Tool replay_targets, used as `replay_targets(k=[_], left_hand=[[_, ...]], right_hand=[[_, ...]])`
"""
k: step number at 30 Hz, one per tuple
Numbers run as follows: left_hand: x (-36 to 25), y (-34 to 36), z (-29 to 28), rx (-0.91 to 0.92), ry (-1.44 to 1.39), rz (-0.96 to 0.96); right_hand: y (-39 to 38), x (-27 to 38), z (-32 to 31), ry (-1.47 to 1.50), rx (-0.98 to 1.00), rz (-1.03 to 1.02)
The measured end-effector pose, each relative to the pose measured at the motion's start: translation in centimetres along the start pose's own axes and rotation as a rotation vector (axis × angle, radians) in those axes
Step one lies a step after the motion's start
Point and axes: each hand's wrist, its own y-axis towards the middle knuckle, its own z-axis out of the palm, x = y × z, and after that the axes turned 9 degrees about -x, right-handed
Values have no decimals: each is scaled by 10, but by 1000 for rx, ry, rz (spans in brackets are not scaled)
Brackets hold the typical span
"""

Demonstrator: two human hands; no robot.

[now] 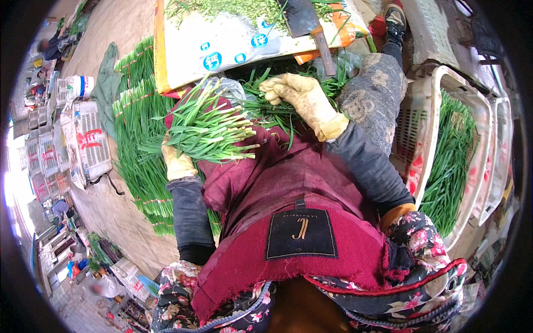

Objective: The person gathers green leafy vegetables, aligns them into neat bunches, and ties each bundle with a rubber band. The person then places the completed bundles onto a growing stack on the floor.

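Note:
My left hand (179,162), in a yellowish glove, grips a thick bunch of garlic chives (214,130) from beneath. The pale cut ends point right, and most of the glove's fingers are hidden under the leaves. My right hand (297,94), gloved alike, is over loose chives (261,111) heaped at my lap. Its fingers are curled together; I cannot make out whether stems are between them. A cleaver (323,51) with a wooden handle lies on the board ahead, its handle sticking out over the edge toward me.
Tied chive bundles (136,127) are laid in rows on the floor at my left. The board, covered with a printed sack (189,50), bears chopped green bits (233,12). A white plastic crate (436,105) of chives (449,166) stands on the right. More crates (91,136) stand at the left.

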Motion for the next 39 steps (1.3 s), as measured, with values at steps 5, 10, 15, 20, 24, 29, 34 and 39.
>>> replay_targets(k=[5, 10, 15, 20, 24, 29, 34, 39], left_hand=[[-3, -5, 9, -80, 83, 53], [-2, 8, 0, -92, 35, -30], [0, 11, -5, -48, 22, -23], [0, -10, 12, -118, 26, 23], [0, -4, 5, -105, 15, 26], [0, -9, 10, -129, -5, -1], [0, -1, -2, -72, 82, 71], [-4, -7, 14, -159, 72, 43]], right_hand=[[1, 19, 50, -1164, 299, -606], [15, 11, 65, -1406, 299, -687], [21, -7, 53, -498, -93, -157], [30, -9, 18, -192, -17, 80], [19, 1, 21, -436, 295, 61], [18, 6, 35, -995, 375, -465], [22, -12, 46, -1172, 371, -454], [16, -17, 36, -1157, 418, -372]])
